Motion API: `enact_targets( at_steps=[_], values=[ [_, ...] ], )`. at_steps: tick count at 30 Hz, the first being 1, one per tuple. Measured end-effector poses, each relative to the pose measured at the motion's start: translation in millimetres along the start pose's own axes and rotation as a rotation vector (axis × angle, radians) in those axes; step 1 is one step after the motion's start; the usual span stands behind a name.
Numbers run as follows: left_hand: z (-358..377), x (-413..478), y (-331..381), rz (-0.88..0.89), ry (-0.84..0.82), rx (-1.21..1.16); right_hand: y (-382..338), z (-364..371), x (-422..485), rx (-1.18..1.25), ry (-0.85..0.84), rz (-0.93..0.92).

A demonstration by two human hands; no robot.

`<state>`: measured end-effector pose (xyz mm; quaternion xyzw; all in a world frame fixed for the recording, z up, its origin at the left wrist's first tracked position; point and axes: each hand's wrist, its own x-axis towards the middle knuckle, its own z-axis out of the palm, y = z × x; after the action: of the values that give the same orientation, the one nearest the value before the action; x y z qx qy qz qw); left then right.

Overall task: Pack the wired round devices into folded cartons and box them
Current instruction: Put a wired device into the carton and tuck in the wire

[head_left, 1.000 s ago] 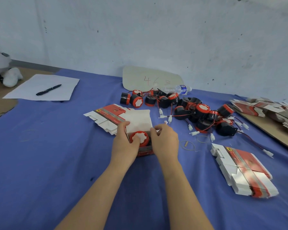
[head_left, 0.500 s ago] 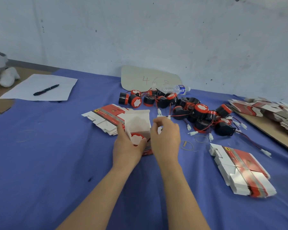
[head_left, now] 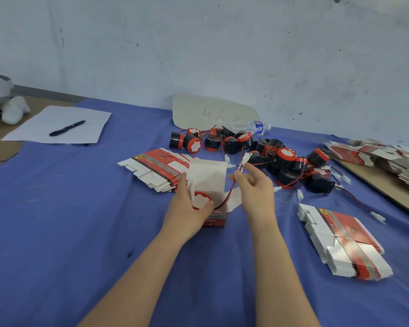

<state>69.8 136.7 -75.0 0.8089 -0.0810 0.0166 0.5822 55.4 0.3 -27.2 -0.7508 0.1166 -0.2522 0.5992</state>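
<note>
Left of centre on the bench, a stack of flat cartons lies just behind the left hand. That hand grips 1 opened carton in the middle of the frame, its thumb lying on the device seated inside, white face up. The red wire loops out of the carton's mouth up to the right hand, which pinches it just below the white plug. The 2 hands are apart.

The step in hand looks to be stowing the wire. Hold the device down so it does not lift, and fold the wire into a small coil. Feed the plug in beside the device, not over the rim where the flap would pinch it. Right of centre the loose devices lie tangled, so hold this wire clear of theirs.
</note>
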Motion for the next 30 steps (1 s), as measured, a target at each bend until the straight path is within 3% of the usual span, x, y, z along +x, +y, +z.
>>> enact_targets(
  at_steps=[5, 11, 13, 18, 21, 26, 30],
  values=[
    [2, 1, 1, 0.03, 0.107, -0.011, -16, 12, -16, -0.297, -0.109, -0.34],
    [4, 3, -2, -0.001, 0.141, -0.059, -27, 10, -26, -0.348, -0.423, -0.164],
    [3, 2, 1, -0.017, 0.128, -0.062, -31, 5, -26, -0.355, -0.427, -0.106],
    [0, -1, 6, -0.001, 0.124, -0.015, -38, -8, -20, -0.643, -0.414, -0.098],
    [0, -1, 7, 0.008, 0.132, -0.033, -43, -8, -17, -0.763, -0.305, -0.121],
    [2, 1, 4, -0.019, 0.136, -0.031, -52, 12, -20, -0.748, -0.264, -0.246],
    [2, 1, 4, 0.0, 0.142, -0.012, -38, 23, -18, -0.789, -0.324, -0.291]
  ],
)
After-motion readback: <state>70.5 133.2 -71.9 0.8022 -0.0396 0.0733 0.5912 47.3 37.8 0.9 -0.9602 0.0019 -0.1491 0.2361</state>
